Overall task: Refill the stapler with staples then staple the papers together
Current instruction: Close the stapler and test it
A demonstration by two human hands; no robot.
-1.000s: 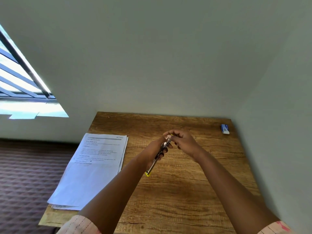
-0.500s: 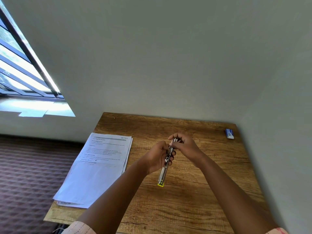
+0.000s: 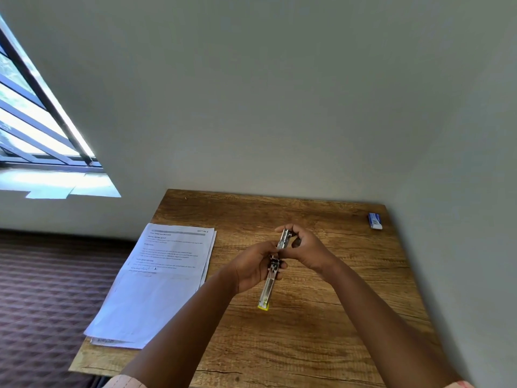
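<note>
Stapler (image 3: 272,271) now lower, nearer vertical, between both hands.

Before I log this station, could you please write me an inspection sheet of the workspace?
Surface: wooden table, set into a wall corner.
Job's things: stapler opened out long, held above the table; papers stacked at the left edge, not yet stapled.
Clutter: small blue-and-white box at the far right corner.
Grippers: left hand grips the stapler's middle; right hand pinches its far end.
Cables: nothing seen.
Surroundings: plain walls, barred window on the left, patterned floor.
</note>
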